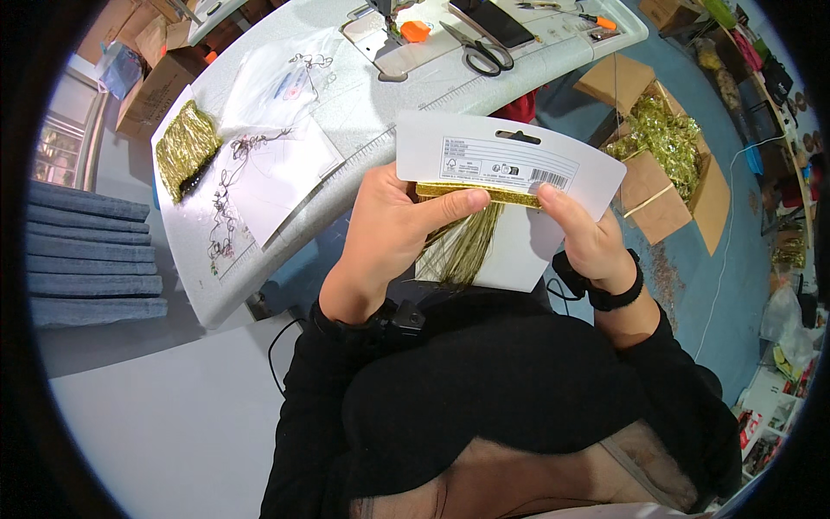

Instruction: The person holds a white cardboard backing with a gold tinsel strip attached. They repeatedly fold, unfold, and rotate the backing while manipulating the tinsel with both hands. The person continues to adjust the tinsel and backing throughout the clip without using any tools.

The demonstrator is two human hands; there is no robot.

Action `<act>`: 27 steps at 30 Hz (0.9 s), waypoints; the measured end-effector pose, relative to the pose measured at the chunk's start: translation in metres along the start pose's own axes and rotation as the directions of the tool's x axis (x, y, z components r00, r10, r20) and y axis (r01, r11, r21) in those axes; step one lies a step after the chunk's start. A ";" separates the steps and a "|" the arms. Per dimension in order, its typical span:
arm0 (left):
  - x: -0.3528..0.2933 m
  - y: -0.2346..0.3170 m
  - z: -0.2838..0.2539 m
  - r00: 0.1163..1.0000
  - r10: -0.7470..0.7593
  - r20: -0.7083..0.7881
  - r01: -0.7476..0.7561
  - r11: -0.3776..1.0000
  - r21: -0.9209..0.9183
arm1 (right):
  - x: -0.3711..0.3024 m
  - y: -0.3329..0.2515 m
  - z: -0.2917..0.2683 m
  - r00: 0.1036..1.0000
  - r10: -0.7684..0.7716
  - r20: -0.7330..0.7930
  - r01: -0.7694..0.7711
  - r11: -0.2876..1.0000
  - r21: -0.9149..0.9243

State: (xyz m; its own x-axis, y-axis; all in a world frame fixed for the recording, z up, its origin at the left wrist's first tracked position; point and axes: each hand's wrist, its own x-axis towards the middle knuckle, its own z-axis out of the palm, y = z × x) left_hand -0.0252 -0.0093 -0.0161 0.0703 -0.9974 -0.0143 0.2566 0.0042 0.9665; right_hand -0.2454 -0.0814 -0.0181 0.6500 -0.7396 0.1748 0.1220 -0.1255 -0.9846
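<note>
Both hands hold up a white header card (424, 143) with a hang slot and a printed label. A shiny gold band (510, 197) runs along its lower edge, and a gold tinsel fringe (467, 246) hangs from it. My left hand (376, 229) is closed on the card's left side, its thumb pressed along the band. At the other end my right hand (592, 238) pinches card and band with thumb in front; the fingers behind are hidden. Below the band, behind the fringe, shows a white sheet-like piece (523, 259); I cannot tell whether it joins the card.
On the white table (363, 130) lie scissors (480, 54), a phone (493, 22), an orange-handled tool (598, 21), a gold tinsel bundle (188, 149), white papers (285, 173) and tangled dark threads (226, 208). Part of a sewing machine (385, 26) stands beyond. An open cardboard box (657, 195) at right holds gold tinsel.
</note>
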 end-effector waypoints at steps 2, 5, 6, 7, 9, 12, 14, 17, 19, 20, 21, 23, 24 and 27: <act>0.001 -0.001 0.002 1.000 -0.007 0.003 0.007 0.999 -0.053 | 0.001 0.000 -0.001 1.000 -0.023 0.008 0.023 1.000 -0.019; 0.004 -0.001 0.003 1.000 -0.029 0.002 0.029 0.999 -0.030 | 0.002 0.002 -0.003 0.998 -0.060 0.011 0.060 0.996 -0.069; 0.005 -0.001 0.003 0.999 -0.049 0.008 0.049 0.998 0.029 | 0.002 0.002 -0.005 0.998 -0.060 0.024 0.062 0.992 -0.110; 0.005 0.000 0.003 0.998 -0.059 0.012 0.058 0.995 0.085 | 0.002 0.002 -0.005 0.998 -0.059 0.038 0.065 0.987 -0.150; 0.005 0.000 0.003 0.997 -0.081 0.001 0.081 0.996 0.043 | 0.002 0.002 -0.006 0.997 -0.065 0.052 0.074 0.979 -0.192; 0.005 0.001 0.003 0.997 -0.071 -0.001 0.071 0.997 -0.007 | 0.002 0.003 -0.003 0.995 -0.088 0.054 0.097 0.977 -0.191; 0.004 0.002 0.002 0.999 -0.041 -0.007 0.041 0.999 -0.020 | 0.003 0.003 -0.002 0.995 -0.082 0.063 0.092 0.983 -0.162; 0.002 0.003 0.000 1.000 0.014 -0.018 -0.013 1.000 0.007 | 0.004 0.002 -0.003 0.990 -0.102 0.095 0.121 0.968 -0.221; 0.000 0.003 -0.001 0.999 0.047 -0.015 -0.046 0.997 0.054 | 0.007 0.001 -0.006 0.981 -0.150 0.123 0.179 0.944 -0.276; -0.001 0.003 -0.001 0.999 0.042 -0.020 -0.041 0.998 0.055 | 0.008 0.000 -0.007 0.980 -0.147 0.136 0.181 0.938 -0.297; -0.002 0.003 -0.001 0.999 0.038 -0.025 -0.037 0.998 0.046 | 0.009 -0.001 -0.008 0.972 -0.183 0.149 0.221 0.925 -0.309; -0.003 0.002 0.000 0.999 0.038 -0.029 -0.037 0.999 0.029 | 0.010 -0.003 -0.011 0.963 -0.207 0.174 0.253 0.918 -0.307; -0.003 0.001 0.000 0.999 0.041 -0.029 -0.040 0.999 0.022 | 0.012 -0.003 -0.011 0.958 -0.231 0.168 0.273 0.912 -0.305; -0.002 -0.001 0.000 0.998 0.054 -0.037 -0.054 0.999 -0.002 | 0.015 -0.004 -0.014 0.946 -0.281 0.161 0.317 0.902 -0.292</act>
State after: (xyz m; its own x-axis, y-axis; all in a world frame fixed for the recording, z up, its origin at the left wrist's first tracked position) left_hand -0.0257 -0.0072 -0.0165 0.1194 -0.9924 0.0282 0.2545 0.0581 0.9653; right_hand -0.2468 -0.1017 -0.0121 0.7014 -0.5583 0.4431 0.0974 -0.5408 -0.8355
